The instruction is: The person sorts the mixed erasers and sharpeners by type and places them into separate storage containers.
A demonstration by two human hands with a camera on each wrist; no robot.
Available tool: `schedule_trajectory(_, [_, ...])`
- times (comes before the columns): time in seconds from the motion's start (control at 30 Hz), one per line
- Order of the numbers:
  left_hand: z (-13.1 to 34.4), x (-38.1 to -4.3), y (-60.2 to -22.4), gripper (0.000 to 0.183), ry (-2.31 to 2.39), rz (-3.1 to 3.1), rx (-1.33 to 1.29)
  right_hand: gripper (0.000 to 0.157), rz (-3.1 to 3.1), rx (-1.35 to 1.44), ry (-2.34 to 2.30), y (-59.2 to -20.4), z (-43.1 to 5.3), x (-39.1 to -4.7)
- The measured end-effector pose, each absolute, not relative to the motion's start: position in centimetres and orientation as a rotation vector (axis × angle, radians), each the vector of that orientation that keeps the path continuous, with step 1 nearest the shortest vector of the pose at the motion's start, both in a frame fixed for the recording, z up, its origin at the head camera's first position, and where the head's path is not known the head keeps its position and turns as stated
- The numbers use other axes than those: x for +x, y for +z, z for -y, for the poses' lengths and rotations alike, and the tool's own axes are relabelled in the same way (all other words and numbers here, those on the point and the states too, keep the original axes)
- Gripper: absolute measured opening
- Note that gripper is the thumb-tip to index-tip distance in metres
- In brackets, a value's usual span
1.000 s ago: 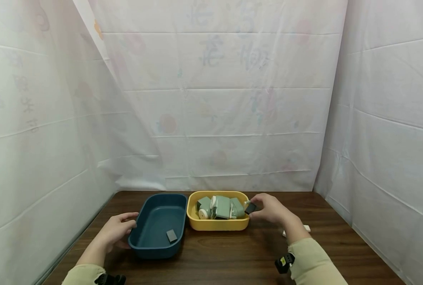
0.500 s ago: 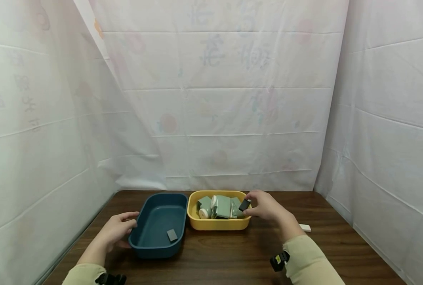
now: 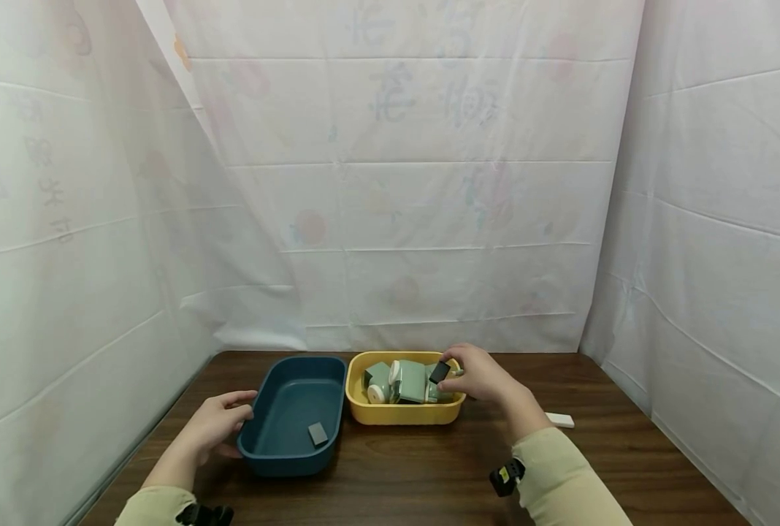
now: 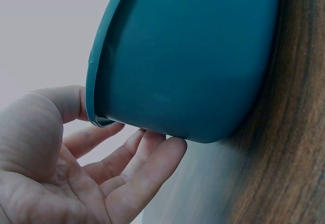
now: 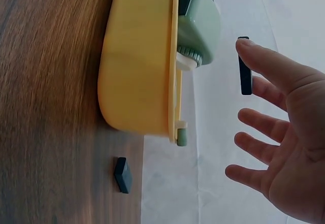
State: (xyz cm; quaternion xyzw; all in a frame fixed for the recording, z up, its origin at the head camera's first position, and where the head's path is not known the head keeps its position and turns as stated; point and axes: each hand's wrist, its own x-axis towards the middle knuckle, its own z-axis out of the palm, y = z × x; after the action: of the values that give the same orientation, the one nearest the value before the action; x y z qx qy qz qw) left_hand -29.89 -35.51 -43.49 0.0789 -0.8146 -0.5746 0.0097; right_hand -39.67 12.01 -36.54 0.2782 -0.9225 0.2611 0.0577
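My right hand (image 3: 478,374) pinches a thin dark grey block (image 3: 440,372) between thumb and forefinger, its other fingers spread apart in the right wrist view. The block is held over the right end of the yellow bin (image 3: 403,415). Several light green boxy things (image 3: 411,381) with round white parts lie in that bin. My left hand (image 3: 212,424) is at the left side of the blue bin (image 3: 285,467). In the left wrist view its thumb hooks over the rim while the fingertips touch the outer wall. A grey block (image 3: 318,435) lies inside the blue bin.
Both bins stand side by side on the brown wooden table (image 3: 416,482). A white bar (image 3: 559,420) lies near my right forearm. The right wrist view shows another dark block (image 5: 123,175) on the table beside the yellow bin. White sheets (image 3: 442,219) hang behind and on both sides.
My right hand has moved left from the yellow bin's right edge to above its right end, carrying the dark grey block. More of the white bar shows. The left hand stays at the blue bin.
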Motion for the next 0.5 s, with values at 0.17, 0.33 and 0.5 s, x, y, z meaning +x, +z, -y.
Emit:
schedule_trajectory(0.17, [35.4,-29.8,-43.4,0.058,-1.799,2.536,0.247,0.039,2.795,0.825,0.775,-36.3,-11.4,-39.5])
schedule_trajectory(0.33, [35.3,-29.8,-43.4,0.058,-1.812,2.529,0.246,0.043,2.795,0.817,0.779,-36.0,-10.7,-39.3])
schedule_trajectory(0.5, [35.3,-29.8,-43.4,0.058,-1.804,2.533,0.251,0.044,2.771,0.861,0.751,-35.9,-9.9,-39.1])
